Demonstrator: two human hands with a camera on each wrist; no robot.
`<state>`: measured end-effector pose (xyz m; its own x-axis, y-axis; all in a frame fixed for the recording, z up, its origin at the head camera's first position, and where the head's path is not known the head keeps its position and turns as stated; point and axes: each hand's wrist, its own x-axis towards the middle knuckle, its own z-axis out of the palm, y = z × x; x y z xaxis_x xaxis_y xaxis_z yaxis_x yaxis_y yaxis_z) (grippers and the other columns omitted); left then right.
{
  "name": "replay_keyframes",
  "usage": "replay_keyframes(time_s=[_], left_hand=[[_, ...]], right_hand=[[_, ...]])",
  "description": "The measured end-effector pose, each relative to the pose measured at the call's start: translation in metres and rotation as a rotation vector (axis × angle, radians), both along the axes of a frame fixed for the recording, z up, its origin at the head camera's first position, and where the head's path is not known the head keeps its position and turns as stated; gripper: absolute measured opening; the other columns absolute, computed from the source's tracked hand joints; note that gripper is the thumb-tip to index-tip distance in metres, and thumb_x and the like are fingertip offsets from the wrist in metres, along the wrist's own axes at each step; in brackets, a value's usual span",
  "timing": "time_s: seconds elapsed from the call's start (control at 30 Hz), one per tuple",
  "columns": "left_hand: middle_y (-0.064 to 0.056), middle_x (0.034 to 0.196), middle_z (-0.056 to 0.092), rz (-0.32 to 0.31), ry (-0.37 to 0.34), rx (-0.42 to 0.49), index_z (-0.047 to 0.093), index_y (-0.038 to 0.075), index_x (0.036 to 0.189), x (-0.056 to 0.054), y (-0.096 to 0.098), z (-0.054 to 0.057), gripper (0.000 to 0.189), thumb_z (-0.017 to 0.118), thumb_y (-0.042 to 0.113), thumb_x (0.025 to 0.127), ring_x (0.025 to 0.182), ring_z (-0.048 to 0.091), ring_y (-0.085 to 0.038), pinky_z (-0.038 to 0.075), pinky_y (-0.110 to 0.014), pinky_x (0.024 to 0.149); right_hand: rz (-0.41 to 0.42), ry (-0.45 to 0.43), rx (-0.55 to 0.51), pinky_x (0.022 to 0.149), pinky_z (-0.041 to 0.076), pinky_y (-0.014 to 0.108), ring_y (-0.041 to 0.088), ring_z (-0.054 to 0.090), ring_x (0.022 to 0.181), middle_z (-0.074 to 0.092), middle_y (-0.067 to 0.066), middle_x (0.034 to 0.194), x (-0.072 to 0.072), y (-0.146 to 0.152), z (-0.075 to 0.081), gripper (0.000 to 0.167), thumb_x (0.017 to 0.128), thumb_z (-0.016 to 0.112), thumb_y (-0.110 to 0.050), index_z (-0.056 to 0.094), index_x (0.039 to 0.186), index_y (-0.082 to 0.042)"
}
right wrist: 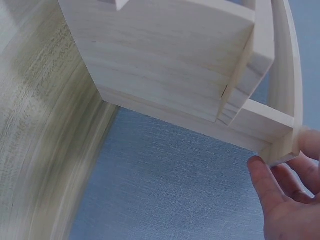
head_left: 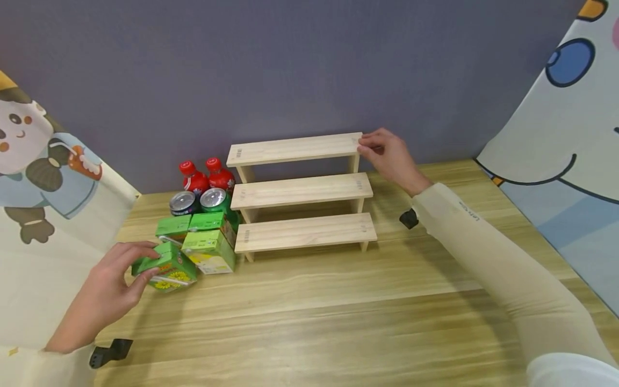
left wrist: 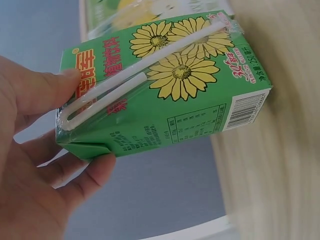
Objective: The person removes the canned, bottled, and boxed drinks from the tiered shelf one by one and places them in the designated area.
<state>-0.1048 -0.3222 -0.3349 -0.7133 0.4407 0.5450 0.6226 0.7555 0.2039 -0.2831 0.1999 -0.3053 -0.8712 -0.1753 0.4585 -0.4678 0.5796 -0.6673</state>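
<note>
My left hand [head_left: 113, 280] holds a green drink carton [head_left: 170, 267] with yellow flowers at the front left. In the left wrist view the thumb lies on the face of this carton [left wrist: 190, 95], fingers behind its end, and a wrapped white straw [left wrist: 145, 57] crosses it. The carton looks slightly tilted beside a lighter green carton [head_left: 210, 251]. My right hand [head_left: 390, 157] pinches the right end of the top board of a three-step wooden rack [head_left: 295, 149]. Seen by the right wrist camera, thumb and fingers sit around the board's corner [right wrist: 287, 150].
Left of the rack stand two red-capped bottles [head_left: 195, 180], two cans [head_left: 213, 199] and further green cartons [head_left: 174, 226]. A grey wall [head_left: 300, 70] rises right behind the rack. Printed cartoon panels [head_left: 546, 123] flank the wooden table [head_left: 309, 317].
</note>
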Motion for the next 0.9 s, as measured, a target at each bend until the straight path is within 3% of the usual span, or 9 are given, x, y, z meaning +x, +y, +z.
replay_keyframes(time_s=[0.1, 0.2, 0.3, 0.37, 0.43, 0.6, 0.9], left_hand=[[-0.015, 0.11, 0.06, -0.006, -0.01, -0.009, 0.062, 0.004, 0.094, -0.003, 0.0, -0.008, 0.048, 0.047, 0.05, 0.094, 0.099, 0.05, -0.029, 0.024, -0.007, 0.091], [-0.016, 0.11, 0.059, 0.006, -0.011, -0.02, 0.062, 0.004, 0.094, -0.003, -0.001, -0.013, 0.028, 0.062, 0.032, 0.092, 0.1, 0.051, -0.03, 0.023, -0.007, 0.092], [-0.016, 0.111, 0.058, 0.019, 0.001, -0.026, 0.062, 0.003, 0.094, -0.004, 0.0, -0.015, 0.029, 0.062, 0.033, 0.092, 0.101, 0.05, -0.033, 0.022, -0.007, 0.092], [-0.017, 0.11, 0.057, 0.017, 0.015, -0.026, 0.061, 0.004, 0.094, -0.006, 0.001, -0.016, 0.037, 0.057, 0.04, 0.093, 0.101, 0.048, -0.034, 0.023, -0.01, 0.092], [-0.017, 0.108, 0.055, 0.002, 0.036, -0.018, 0.061, 0.004, 0.093, -0.009, 0.001, -0.018, 0.058, 0.039, 0.057, 0.093, 0.099, 0.047, -0.036, 0.026, -0.018, 0.09], [-0.015, 0.103, 0.055, -0.025, 0.069, -0.003, 0.062, 0.004, 0.093, -0.014, 0.002, -0.023, 0.054, 0.042, 0.055, 0.093, 0.096, 0.045, -0.037, 0.027, -0.037, 0.083], [-0.015, 0.104, 0.056, -0.002, 0.056, 0.007, 0.063, 0.004, 0.094, -0.021, 0.004, -0.023, 0.055, 0.04, 0.055, 0.093, 0.098, 0.044, -0.039, 0.029, -0.042, 0.081]], right_hand=[[0.001, 0.002, 0.0, 0.084, 0.048, 0.031, 0.019, 0.057, 0.096, 0.056, 0.009, 0.114, 0.0, 0.0, 0.0, 0.029, 0.092, 0.062, -0.018, 0.066, 0.113, 0.001], [0.006, 0.0, 0.004, 0.084, 0.048, 0.031, 0.019, 0.057, 0.096, 0.056, 0.009, 0.114, 0.0, 0.0, -0.001, 0.029, 0.092, 0.062, -0.018, 0.066, 0.114, 0.001], [0.007, -0.006, 0.003, 0.085, 0.047, 0.032, 0.019, 0.057, 0.097, 0.056, 0.009, 0.115, 0.001, 0.0, -0.001, 0.03, 0.092, 0.062, -0.019, 0.066, 0.115, 0.001], [0.007, -0.01, 0.001, 0.085, 0.047, 0.032, 0.019, 0.056, 0.097, 0.056, 0.009, 0.115, 0.001, 0.001, -0.002, 0.03, 0.093, 0.061, -0.019, 0.065, 0.115, 0.0], [0.006, -0.011, -0.002, 0.085, 0.047, 0.032, 0.019, 0.056, 0.097, 0.055, 0.008, 0.116, 0.001, 0.001, -0.001, 0.03, 0.093, 0.061, -0.019, 0.065, 0.116, 0.0], [0.009, -0.004, -0.005, 0.085, 0.047, 0.031, 0.018, 0.056, 0.097, 0.056, 0.008, 0.115, 0.0, 0.001, -0.002, 0.03, 0.092, 0.061, -0.019, 0.065, 0.115, 0.0], [0.007, -0.007, -0.005, 0.084, 0.048, 0.031, 0.018, 0.057, 0.097, 0.056, 0.007, 0.115, -0.001, 0.0, -0.002, 0.03, 0.092, 0.061, -0.02, 0.066, 0.115, 0.0]])
